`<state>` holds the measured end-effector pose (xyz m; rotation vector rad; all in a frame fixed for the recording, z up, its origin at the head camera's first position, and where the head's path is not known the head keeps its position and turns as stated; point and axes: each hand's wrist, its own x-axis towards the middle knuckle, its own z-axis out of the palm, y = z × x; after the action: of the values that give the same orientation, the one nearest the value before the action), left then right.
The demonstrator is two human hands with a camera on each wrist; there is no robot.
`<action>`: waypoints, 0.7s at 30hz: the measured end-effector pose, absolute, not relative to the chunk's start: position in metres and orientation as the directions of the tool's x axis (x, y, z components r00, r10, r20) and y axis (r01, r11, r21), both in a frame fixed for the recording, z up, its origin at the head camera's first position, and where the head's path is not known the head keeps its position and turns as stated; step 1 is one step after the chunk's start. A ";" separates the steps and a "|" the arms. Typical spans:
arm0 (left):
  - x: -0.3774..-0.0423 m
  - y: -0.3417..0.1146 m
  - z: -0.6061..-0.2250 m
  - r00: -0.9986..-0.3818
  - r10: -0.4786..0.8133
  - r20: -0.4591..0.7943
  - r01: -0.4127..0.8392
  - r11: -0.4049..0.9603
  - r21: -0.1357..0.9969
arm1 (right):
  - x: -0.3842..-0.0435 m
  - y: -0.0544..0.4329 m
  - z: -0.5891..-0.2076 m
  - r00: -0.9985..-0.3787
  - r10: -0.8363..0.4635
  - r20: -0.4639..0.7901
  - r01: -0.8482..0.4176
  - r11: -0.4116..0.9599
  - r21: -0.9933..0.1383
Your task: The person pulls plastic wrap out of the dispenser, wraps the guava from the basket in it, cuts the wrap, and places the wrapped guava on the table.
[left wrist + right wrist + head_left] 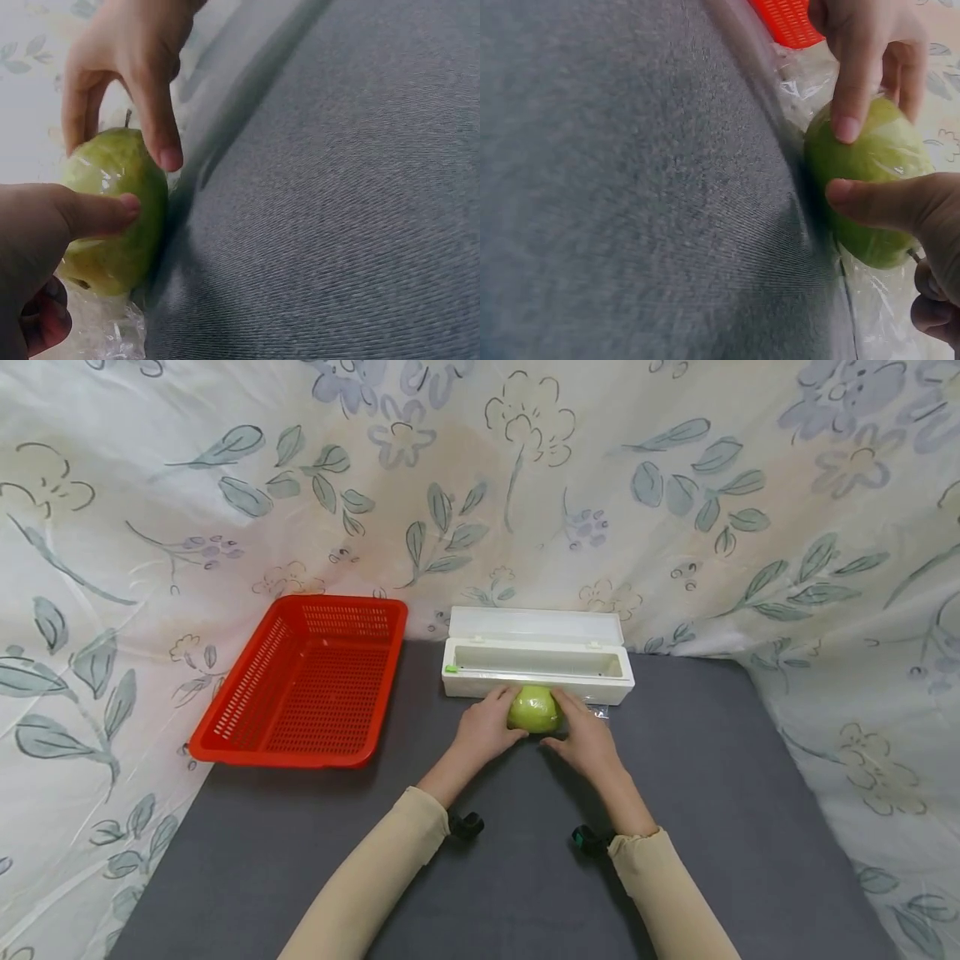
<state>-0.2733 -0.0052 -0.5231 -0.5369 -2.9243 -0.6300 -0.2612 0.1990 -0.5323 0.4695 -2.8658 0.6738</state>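
A green pear (535,709) wrapped in clear film lies on the grey cloth, close in front of a white film dispenser box (537,661) with its lid raised. My left hand (488,723) holds the pear from the left, thumb on its near side. On the right, my right hand (588,739) holds the other end. The left wrist view shows the pear's (124,225) stem pointing toward the right hand (139,52). Loose clear film (885,315) spreads out past both ends of the pear. The fingers behind the pear are partly hidden.
A red plastic basket (360,745) stands to the left of the box. Grey cloth (517,893) covers the table. A flower-patterned curtain (465,485) hangs behind and along both sides.
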 end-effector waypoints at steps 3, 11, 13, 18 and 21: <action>-0.277 -0.007 -0.523 -0.936 0.313 0.162 0.353 0.843 0.406 | -0.269 0.197 -0.535 -0.934 -0.261 0.245 -0.345 0.838 -0.423; -0.282 -0.013 -0.530 -0.939 0.294 0.178 0.344 0.813 0.470 | -0.277 0.203 -0.539 -0.924 -0.280 0.259 -0.377 0.777 -0.504; -0.283 -0.014 -0.532 -0.935 0.301 0.186 0.354 0.817 0.456 | -0.277 0.204 -0.539 -0.921 -0.283 0.266 -0.384 0.771 -0.509; -0.280 -0.015 -0.533 -0.923 0.326 0.205 0.385 0.815 0.434 | -0.273 0.204 -0.538 -0.926 -0.277 0.257 -0.370 0.800 -0.472; -0.277 -0.015 -0.534 -0.912 0.336 0.237 0.407 0.812 0.419 | -0.270 0.203 -0.538 -0.930 -0.264 0.256 -0.357 0.815 -0.456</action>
<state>-0.2765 -0.0150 -0.5342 -0.5870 -2.8444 -0.7088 -0.2701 0.2029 -0.5383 0.4860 -2.8183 0.7618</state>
